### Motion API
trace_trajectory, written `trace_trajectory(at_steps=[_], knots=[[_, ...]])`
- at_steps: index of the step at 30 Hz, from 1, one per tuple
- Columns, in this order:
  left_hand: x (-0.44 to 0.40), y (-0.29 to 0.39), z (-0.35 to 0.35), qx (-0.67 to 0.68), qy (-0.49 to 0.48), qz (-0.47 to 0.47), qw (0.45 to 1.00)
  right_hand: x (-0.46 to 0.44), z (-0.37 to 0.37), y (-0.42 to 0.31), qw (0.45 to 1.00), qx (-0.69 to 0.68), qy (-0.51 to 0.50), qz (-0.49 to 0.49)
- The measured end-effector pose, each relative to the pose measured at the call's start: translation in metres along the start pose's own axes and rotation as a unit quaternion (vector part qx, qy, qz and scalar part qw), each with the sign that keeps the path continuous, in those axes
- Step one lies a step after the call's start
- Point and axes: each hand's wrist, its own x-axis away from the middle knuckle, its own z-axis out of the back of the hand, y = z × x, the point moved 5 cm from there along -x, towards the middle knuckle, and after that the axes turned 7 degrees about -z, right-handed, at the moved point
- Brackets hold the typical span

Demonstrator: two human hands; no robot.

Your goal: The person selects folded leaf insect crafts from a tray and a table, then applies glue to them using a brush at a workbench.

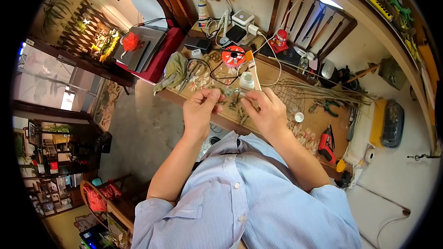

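Note:
My left hand (pixel 199 109) is closed in a pinch above the table's front edge. Whatever its fingertips hold is too small to make out. My right hand (pixel 267 111) is closed too, with the handle of a flat brush (pixel 255 74) running into it, orange-brown bristles pointing up. Its thumb and forefinger point toward my left hand. Between the hands, small dark, twiggy bits (pixel 236 106) show, not clear enough to name. Just beyond my fingers stands an open white bottle (pixel 246 81). A small white cap (pixel 299 117) lies right of my right hand.
On the worktable lie scissors (pixel 196 69), a red spool (pixel 233 56), a green cloth (pixel 176 70), a wire mesh (pixel 295 93), long dry stems (pixel 323 91), green-handled pliers (pixel 330 107) and a red power screwdriver (pixel 326 145). Brushes hang on a rack (pixel 277 7) behind.

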Motion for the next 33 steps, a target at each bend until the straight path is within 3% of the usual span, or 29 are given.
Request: trace_trajectory(at_steps=[9,13,20,30,33], knots=[[0.005,-0.003,-0.004,0.025,-0.016,0.028,0.999,0.0,0.0,-0.009,0.995,0.056,0.034,0.08],[0.007,0.001,-0.004,0.002,-0.016,-0.012,1.0,-0.003,0.005,-0.01,0.994,0.047,0.055,0.081],[0.007,-0.005,0.002,-0.097,-0.01,-0.048,0.994,-0.003,0.006,-0.006,0.998,0.02,0.044,0.033],[0.008,0.0,0.003,-0.084,-0.018,-0.063,0.994,-0.002,0.004,-0.008,0.999,-0.005,-0.012,0.03],[0.008,0.011,0.009,-0.2,0.022,-0.135,0.97,-0.001,0.015,-0.001,0.997,-0.078,-0.025,-0.003]])
